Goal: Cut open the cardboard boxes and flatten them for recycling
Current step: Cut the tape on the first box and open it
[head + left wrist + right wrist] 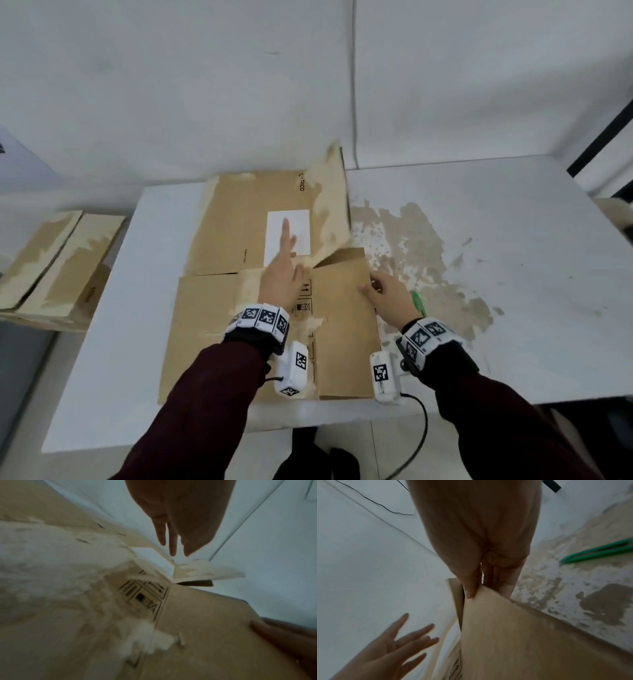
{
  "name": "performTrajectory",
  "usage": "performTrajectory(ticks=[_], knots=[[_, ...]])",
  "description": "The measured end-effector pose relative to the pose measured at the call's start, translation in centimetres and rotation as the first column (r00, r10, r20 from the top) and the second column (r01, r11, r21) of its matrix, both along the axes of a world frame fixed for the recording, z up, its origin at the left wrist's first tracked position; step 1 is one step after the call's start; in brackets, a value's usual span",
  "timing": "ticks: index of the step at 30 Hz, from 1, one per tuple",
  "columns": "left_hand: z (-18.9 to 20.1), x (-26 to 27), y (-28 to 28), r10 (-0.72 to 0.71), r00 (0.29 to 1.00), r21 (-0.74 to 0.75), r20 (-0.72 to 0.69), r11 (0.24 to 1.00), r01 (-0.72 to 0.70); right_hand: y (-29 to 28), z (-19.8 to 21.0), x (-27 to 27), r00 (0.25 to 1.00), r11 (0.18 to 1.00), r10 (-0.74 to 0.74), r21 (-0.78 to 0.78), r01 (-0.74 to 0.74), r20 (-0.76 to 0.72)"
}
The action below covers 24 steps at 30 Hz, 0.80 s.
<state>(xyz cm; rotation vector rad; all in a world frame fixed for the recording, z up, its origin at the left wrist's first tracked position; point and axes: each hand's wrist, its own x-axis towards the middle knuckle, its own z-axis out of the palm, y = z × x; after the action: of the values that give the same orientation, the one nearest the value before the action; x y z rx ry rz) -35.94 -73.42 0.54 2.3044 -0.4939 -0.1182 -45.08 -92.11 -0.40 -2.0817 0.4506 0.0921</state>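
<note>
A cut-open brown cardboard box (239, 308) lies spread on the white table (513, 274), with a white label (291, 233) on its far panel. One torn flap (334, 202) stands up at the far right. My left hand (282, 263) hovers open above the box's middle, fingers straight (171, 545). My right hand (387, 294) grips the right edge of the near right panel (346, 325), thumb on top and fingers beneath (471, 588). That panel (522, 642) is lifted slightly.
Green scissors (418, 303) lie on the table just right of my right hand, also in the right wrist view (599, 553). Torn paper residue (411, 246) stains the table. A flattened cardboard stack (54, 267) sits to the left. A white wall stands behind.
</note>
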Motion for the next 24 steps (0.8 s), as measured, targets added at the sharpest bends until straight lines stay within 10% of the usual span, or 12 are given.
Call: performTrajectory(ticks=[6,14,24], knots=[[-6.6,-1.5,2.4,-0.043,0.987,0.632,-0.152,0.764,0.131,0.6,-2.1,0.6,0.985,0.986,-0.162,-0.051,0.159,-0.065],[-10.2,-2.9,9.2,-0.089,0.996,0.622,-0.029,0.778,0.087,6.3,-5.7,-0.6,0.925,0.837,0.169,-0.447,-0.317,-0.34],[-8.8,-2.0,8.8,-0.151,0.981,0.632,-0.124,0.75,0.196,8.3,-6.8,0.7,0.776,0.688,0.248,-0.458,-0.563,-0.581]])
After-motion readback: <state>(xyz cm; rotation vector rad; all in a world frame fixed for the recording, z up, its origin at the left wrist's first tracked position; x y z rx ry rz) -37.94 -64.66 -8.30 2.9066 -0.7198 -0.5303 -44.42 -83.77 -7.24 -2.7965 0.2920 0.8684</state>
